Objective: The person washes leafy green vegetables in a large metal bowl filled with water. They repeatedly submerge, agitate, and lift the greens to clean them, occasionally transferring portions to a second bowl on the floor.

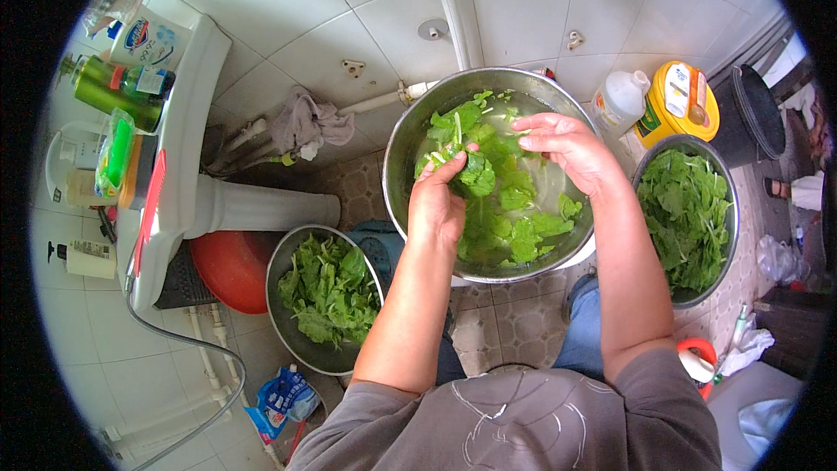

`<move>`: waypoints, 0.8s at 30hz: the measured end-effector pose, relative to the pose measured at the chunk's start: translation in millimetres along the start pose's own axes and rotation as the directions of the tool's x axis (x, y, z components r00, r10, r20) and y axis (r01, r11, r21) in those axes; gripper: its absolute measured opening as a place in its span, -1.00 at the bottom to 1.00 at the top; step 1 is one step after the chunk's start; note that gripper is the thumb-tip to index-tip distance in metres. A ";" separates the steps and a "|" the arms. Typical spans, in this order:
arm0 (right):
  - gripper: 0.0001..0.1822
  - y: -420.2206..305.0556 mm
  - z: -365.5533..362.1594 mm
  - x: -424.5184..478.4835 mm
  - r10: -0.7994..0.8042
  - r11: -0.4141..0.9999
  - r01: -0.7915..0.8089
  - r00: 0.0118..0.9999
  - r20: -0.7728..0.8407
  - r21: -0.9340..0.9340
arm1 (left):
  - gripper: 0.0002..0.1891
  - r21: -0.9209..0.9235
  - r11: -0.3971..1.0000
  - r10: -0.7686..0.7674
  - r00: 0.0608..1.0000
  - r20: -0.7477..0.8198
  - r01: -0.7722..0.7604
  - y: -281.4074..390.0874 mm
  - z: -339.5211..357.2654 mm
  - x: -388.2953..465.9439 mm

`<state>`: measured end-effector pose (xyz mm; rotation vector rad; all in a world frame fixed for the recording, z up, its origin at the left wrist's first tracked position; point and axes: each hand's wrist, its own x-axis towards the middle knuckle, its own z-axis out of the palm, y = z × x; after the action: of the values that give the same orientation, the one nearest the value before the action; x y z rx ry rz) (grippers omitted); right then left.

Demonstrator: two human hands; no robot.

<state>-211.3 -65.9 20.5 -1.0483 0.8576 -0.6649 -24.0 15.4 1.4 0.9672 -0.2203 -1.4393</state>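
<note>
A wide metal basin (400,209) of water stands before me, with leafy greens (516,190) floating in it. Above its left half, my left hand (439,199) grips a small bunch of greens (476,173) between thumb and fingers; pale stems poke up past the thumb. My right hand (567,147) hangs over the basin's right side, thumb and fingers apart, and I see nothing held in it. To the left on the floor, a second metal basin (273,288) holds more greens (327,291). Another basin (734,235) at the right is heaped with greens (683,222).
A white pedestal sink (261,206) carrying bottles stands at the left, a red basin (229,268) beneath it. A shower hose (243,366) loops down. Behind the right basin are a white jug (618,101), a yellow bucket (660,124) and a black bucket (745,118). A blue pouch (281,402) lies lower left.
</note>
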 end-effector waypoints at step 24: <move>-0.38 -12.4 35.1 -15.6 -0.066 0.972 0.091 0.991 0.118 -0.217 | -0.81 0.002 0.998 0.062 0.998 -0.015 -0.062 4.0 6.8 -3.4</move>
<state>-190.2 -41.8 44.9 -1.3138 0.8101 -0.5803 -26.2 15.0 9.7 0.9641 -0.2380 -1.3746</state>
